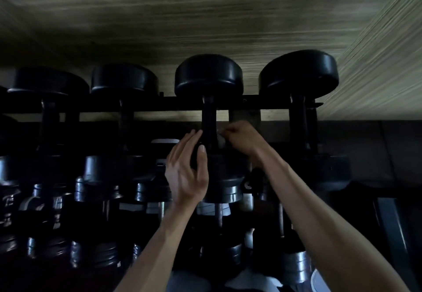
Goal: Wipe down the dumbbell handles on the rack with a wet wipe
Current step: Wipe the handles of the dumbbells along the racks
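Landmark: the third dumbbell (209,79) from the left on the top row of the rack (146,106), its black handle (209,122) running toward the camera.
Left hand (186,173): on the left side of that handle, fingers straight and spread, thumb (202,157) lying against the near end of the handle; it grips nothing.
Right hand (239,139): on the right side of that handle, fingers curled, pinching a small pale wet wipe (221,134) against the bar.
Wet wipe: touching the handle's right side, mostly hidden by the fingers.
Neighbours: one dumbbell (299,72) to the right of the landmark, two to its left.
Below the landmark: lower rows of darker dumbbells with shiny metal ends (80,189).
Behind it: a pale wood-grain wall (182,17).
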A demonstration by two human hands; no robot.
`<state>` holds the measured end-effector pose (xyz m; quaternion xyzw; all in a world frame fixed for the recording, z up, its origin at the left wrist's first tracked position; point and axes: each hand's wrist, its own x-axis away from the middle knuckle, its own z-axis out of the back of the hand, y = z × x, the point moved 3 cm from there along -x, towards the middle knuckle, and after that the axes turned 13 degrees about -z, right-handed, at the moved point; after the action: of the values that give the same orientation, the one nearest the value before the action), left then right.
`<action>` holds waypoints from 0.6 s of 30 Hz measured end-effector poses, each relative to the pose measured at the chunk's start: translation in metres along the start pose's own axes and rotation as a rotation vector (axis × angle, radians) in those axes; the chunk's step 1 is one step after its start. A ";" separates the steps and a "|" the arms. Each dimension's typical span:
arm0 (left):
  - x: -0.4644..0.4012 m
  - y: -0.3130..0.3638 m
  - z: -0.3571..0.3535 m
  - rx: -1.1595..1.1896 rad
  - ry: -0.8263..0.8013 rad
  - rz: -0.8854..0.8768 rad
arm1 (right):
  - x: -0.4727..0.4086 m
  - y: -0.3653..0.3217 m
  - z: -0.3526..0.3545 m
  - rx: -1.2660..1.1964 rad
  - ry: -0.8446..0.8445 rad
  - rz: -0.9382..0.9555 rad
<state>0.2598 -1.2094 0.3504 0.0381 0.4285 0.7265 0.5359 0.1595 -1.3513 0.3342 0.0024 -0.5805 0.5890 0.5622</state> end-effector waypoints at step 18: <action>0.001 0.001 0.001 -0.004 0.010 0.074 | -0.029 -0.022 -0.004 -0.462 0.182 -0.079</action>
<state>0.2594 -1.2086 0.3508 0.0491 0.4278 0.7469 0.5066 0.1873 -1.3748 0.3293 -0.1564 -0.6460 0.4161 0.6205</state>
